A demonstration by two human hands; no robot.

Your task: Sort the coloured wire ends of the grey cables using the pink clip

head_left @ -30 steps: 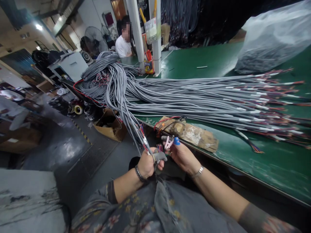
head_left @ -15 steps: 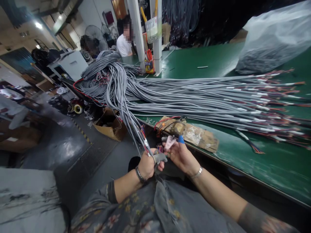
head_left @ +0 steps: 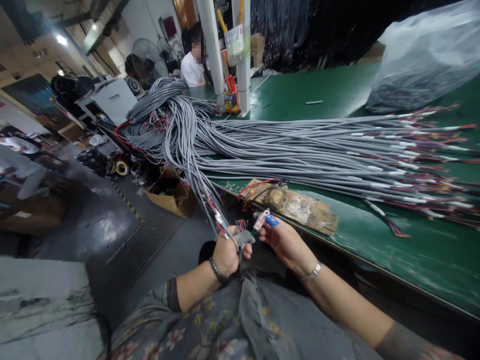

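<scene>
My left hand [head_left: 227, 251] is closed around the ends of several grey cables [head_left: 210, 192], a grey cover on its thumb. Thin coloured wires [head_left: 241, 224] fan out just above that thumb. To the right, my right hand [head_left: 285, 245], with blue wrapping on its thumb, pinches a small pinkish-white piece [head_left: 261, 220] whose kind I cannot make out. A thin green wire shows between the two hands. White sleeves [head_left: 218, 218] and coloured wires sit on cables just beyond my left hand.
Many grey cables [head_left: 285, 145] lie along the green table [head_left: 423, 260]. A worn wooden block [head_left: 307, 207] with wires rests at its near edge. A cardboard box [head_left: 170, 195] stands on the floor. A clear plastic bag [head_left: 423, 60] lies far right; a person [head_left: 192, 67] sits behind.
The pinkish-white piece has turned and shows more plainly in my right hand, its thumb now pressed lower over it. The wires above my left hand have shifted slightly left and are more spread.
</scene>
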